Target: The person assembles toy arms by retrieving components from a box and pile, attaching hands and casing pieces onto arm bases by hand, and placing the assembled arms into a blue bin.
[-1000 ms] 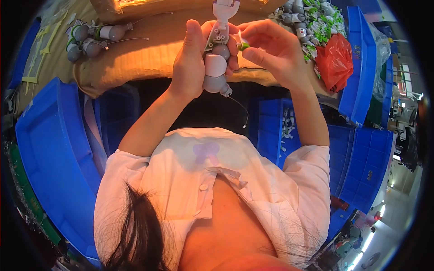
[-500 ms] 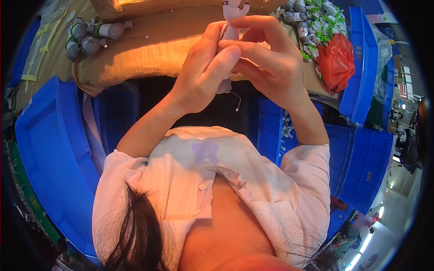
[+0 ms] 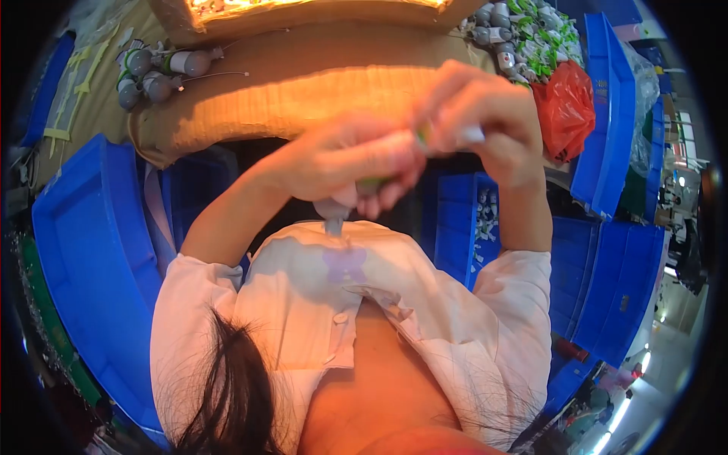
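Observation:
My left hand [image 3: 330, 161] is wrapped round a grey-and-white toy part [image 3: 334, 208] with a touch of green. Its narrow grey end sticks out below my palm, in front of the shirt. Close by, at the left fingertips, my right hand [image 3: 489, 114] has its fingers bent around a small white piece [image 3: 472, 134]. A bit of green and yellow shows where the two hands meet. Both hands are smeared by motion, so the exact shape of these pieces and whether they join cannot be made out.
Several grey-and-white bottle-shaped parts [image 3: 155, 86] with thin wires lie at the back left of the brown-covered table [image 3: 303, 53]. At the back right are a pile of green-and-white pieces [image 3: 542, 34] and a red plastic bag [image 3: 565, 110]. Blue bins [image 3: 95, 227] stand on both sides.
Both hands have come down toward my chest, the right one also shifting right. The white-and-purple figure end that stuck up above the hands no longer shows there. The held part is now tilted.

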Demonstrator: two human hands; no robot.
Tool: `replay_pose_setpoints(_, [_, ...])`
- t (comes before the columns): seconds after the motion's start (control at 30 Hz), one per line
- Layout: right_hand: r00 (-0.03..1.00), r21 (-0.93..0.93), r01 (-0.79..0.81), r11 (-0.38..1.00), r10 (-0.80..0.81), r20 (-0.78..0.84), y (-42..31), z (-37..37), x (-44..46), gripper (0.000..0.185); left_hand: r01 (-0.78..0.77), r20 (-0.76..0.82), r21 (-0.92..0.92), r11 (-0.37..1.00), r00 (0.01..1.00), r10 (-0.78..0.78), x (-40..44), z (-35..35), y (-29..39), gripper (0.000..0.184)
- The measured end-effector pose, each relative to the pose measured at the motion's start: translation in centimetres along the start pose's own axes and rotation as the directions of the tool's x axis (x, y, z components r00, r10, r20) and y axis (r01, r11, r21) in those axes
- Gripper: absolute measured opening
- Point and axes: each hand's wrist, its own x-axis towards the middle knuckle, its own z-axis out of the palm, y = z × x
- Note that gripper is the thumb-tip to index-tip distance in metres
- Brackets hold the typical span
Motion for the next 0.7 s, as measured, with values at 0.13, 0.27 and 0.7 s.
replay_pose_setpoints(0.13, [0.820, 0.236, 0.354, 0.905, -0.422, 0.386, -0.2, -0.8, 1.0, 0.017, -0.004, 0.134, 0.007, 1.000, 0.991, 0.003, 0.4, 0.2, 0.1, 0.033])
replay_pose_setpoints(0.27, [0.989, -0.158, -0.147, 0.976, 0.143, -0.037, -0.9, -2.0, 0.1, 0.032, -0.125, -0.042, 0.854, 0.505, 0.951, 0.307, 0.8, -1.0, 1.4, 0.023])
replay_pose_setpoints(0.7, [0.903, -0.536, 0.418, 0.733, -0.273, 0.330, -1.8, -0.4, -0.1, 0.021, 0.157, 0.122, 0.081, 0.984, 0.978, -0.166, 0.1, -1.2, 1.6, 0.037])
